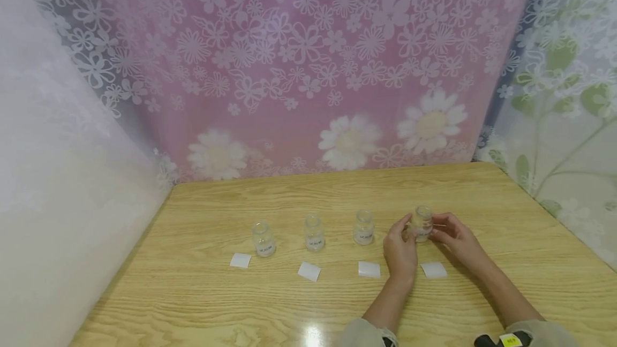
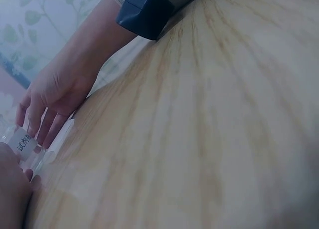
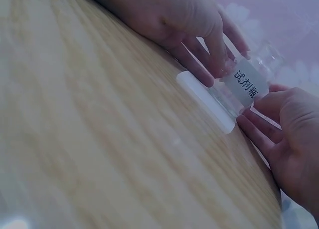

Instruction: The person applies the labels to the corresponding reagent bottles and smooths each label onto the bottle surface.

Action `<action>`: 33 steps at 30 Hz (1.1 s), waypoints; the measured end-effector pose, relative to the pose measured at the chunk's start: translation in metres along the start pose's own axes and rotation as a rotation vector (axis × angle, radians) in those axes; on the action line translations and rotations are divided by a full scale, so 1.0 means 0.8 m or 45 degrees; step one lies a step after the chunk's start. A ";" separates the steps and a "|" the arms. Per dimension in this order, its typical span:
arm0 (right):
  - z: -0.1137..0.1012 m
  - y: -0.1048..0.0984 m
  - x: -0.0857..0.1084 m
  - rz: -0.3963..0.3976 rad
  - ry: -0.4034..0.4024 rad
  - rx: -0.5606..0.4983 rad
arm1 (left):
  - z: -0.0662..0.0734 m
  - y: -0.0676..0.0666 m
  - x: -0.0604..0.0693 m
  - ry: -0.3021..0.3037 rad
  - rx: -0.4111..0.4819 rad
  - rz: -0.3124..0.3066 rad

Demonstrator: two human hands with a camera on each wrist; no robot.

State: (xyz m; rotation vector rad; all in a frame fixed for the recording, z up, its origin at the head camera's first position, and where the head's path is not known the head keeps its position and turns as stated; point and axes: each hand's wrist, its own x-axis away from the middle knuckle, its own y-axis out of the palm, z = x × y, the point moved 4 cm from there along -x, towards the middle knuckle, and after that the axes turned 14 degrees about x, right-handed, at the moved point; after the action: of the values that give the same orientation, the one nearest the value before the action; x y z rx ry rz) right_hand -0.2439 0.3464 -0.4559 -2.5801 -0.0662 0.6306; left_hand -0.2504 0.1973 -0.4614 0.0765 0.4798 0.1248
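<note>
A small clear glass reagent bottle stands upright at the right end of a row, with a white label bearing black Chinese characters. My left hand holds it from the left, thumb and fingers about its side. From the right, my right hand grips the same bottle with thumb and fingers. The right wrist view shows the bottle's label between both hands, its base close to the table. A white paper slip lies just in front of the bottle.
Three similar bottles, left, middle and right, stand to the left on the wooden table. Before them lie a left slip, a middle slip and a right slip. Flowered curtains surround the table.
</note>
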 end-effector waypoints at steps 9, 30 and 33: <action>-0.001 0.006 -0.002 0.141 -0.021 0.221 | -0.001 -0.001 -0.001 -0.016 -0.011 0.005; -0.011 0.021 -0.002 0.174 0.034 0.518 | 0.001 0.000 0.001 -0.129 0.101 0.036; -0.013 0.020 -0.004 0.194 -0.016 0.577 | 0.000 0.001 0.001 -0.143 0.120 0.041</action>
State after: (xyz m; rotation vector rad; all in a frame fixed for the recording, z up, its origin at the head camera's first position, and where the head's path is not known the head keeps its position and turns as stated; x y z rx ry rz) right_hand -0.2429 0.3270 -0.4543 -2.1549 0.2447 0.6324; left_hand -0.2499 0.1983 -0.4613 0.1825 0.3726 0.1286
